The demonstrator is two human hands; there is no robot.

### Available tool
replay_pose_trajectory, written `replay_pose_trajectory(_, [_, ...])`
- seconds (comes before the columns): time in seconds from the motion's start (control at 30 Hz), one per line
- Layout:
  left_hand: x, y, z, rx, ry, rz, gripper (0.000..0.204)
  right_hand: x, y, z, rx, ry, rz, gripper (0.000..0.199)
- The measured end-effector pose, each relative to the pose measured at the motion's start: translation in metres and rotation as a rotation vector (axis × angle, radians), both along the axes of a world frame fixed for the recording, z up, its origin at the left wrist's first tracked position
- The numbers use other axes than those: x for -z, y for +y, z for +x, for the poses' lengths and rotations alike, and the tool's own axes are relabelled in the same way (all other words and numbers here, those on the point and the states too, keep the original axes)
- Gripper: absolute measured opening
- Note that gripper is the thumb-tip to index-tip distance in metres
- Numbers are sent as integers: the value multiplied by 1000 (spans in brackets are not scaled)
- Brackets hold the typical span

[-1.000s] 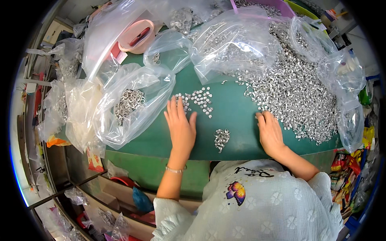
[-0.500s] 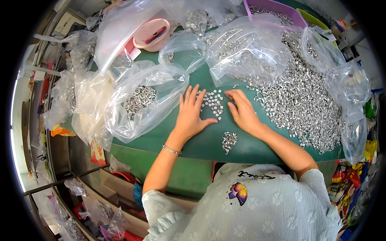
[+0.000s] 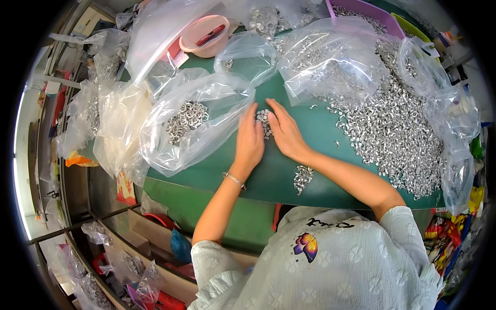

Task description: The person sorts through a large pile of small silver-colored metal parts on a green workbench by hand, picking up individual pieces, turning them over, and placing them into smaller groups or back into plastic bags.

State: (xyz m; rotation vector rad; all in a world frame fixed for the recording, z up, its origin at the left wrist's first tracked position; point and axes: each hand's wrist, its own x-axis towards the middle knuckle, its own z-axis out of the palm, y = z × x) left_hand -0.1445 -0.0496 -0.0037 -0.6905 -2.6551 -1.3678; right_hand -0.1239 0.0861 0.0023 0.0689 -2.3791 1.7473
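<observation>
On the green tabletop (image 3: 274, 175), the small silver pieces (image 3: 265, 126), loosely scattered half a second ago, now sit bunched, apparently as one compact heap, between the left hand (image 3: 250, 140) and right hand (image 3: 287, 135), fingers extended, gripping nothing visible.

Ahead of you, left of centre, a pink bowl (image 3: 207, 50) holds a slim red object (image 3: 210, 34). At your far right, a purple bin (image 3: 388, 17) stands beside a yellow-green bin (image 3: 413, 27). Below the table's left part, you have a blue bag (image 3: 180, 246).
</observation>
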Motion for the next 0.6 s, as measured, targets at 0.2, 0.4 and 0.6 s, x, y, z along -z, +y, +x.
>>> replay_pose_trajectory(0.2, [-6,-11,12,12,-173,147,47,6,-28,-6,-46,44,17,40])
replay_pose_trajectory(0.4, [5,-23,50,-219,-114,243,50,8,-59,5,-173,82,-15,34])
replay_pose_trajectory(0.6, [-1,-32,88,-583,-90,427,46,3,-86,23,-362,13,-86,34])
